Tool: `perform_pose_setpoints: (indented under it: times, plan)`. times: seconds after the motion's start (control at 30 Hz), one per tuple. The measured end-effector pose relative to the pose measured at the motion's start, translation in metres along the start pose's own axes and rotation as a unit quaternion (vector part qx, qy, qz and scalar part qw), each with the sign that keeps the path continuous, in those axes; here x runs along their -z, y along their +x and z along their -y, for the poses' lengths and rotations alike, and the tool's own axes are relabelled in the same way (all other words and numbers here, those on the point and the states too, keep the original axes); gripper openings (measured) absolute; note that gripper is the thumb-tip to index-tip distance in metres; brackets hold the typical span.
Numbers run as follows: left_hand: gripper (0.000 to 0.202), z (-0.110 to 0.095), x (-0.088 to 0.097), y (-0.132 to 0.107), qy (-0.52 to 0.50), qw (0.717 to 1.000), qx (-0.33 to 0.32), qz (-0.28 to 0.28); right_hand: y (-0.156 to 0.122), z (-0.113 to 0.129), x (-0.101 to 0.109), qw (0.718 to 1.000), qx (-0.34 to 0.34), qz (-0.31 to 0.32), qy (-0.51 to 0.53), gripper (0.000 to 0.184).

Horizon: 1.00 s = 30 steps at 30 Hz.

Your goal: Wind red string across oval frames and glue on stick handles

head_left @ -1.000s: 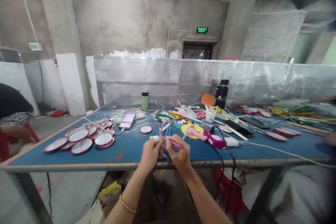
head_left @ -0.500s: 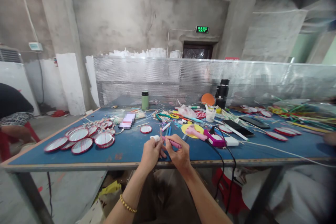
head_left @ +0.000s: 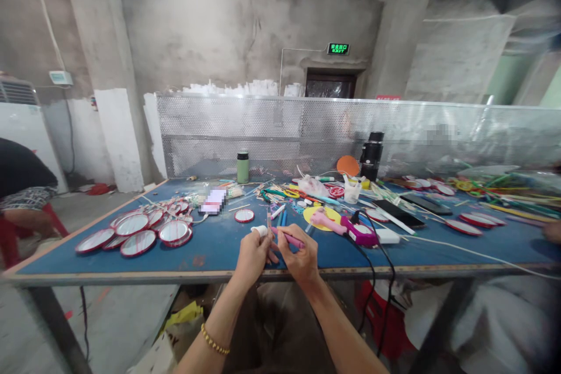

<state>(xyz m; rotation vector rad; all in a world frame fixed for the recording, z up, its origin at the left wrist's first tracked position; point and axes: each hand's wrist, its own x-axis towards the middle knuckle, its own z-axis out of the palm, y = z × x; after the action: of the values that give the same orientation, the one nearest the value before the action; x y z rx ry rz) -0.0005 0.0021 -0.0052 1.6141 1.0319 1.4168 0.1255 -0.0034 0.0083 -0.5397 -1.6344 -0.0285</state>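
Note:
Near the table's front edge my two hands meet. Closed fingers of my left hand (head_left: 254,254) pinch a thin, flat, greyish strip (head_left: 269,220) that stands up between the hands; its kind I cannot make out. A white wrap (head_left: 260,230) covers one finger of that hand. My right hand (head_left: 300,254) grips a pink pen-like tool (head_left: 293,239), its tip against or very close to the strip. Just beyond lie blue pens (head_left: 283,217) and a white marker (head_left: 277,211). A small round red-rimmed disc (head_left: 244,215) rests to the left.
Red-rimmed discs (head_left: 138,243) are piled at the left beside a phone (head_left: 213,202). A green bottle (head_left: 242,168) and a black flask (head_left: 371,156) stand at the back. To the right are a pink glue gun (head_left: 326,220), a purple box (head_left: 359,231) and cables.
Both hands keep nearly the same place and grip. The pink tool stays at the strip, and the whole view shifts very slightly.

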Motion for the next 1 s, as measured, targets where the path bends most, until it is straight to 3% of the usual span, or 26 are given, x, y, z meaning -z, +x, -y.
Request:
perform_pose_setpoints:
  times: [1.0]
  plan:
    - [0.03, 0.0003, 0.0001, 0.0003, -0.007, 1.0, 0.002, 0.003, -0.0012, -0.0007, 0.0004, 1.0, -0.015, 0.0, -0.019, 0.014]
